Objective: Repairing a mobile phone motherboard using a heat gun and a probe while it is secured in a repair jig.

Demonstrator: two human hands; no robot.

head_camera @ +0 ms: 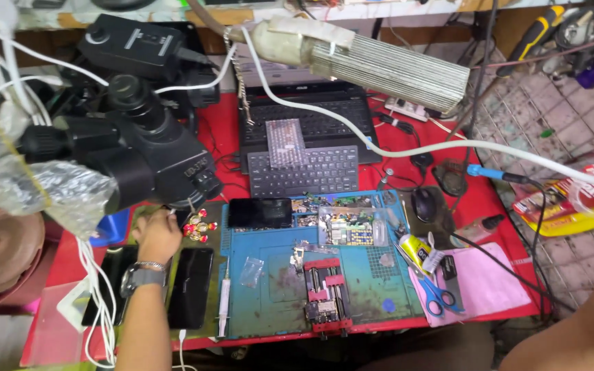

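Microscope (139,144) hangs over the red bench's left side, the left hand (158,233) reaching beneath its lens — fingers curled, on what I cannot tell — while the clamped circuit board (326,292) on the blue mat (269,288) lies untouched; right hand unseen.

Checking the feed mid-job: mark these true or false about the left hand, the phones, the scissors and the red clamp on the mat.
1. The left hand reaches up under the microscope. True.
2. The left wrist is bare. False: it wears a watch.
3. The scissors have red handles. False: blue.
4. A red clamp sits on the blue mat. True.
5. A syringe lies right of the dark phone. True.
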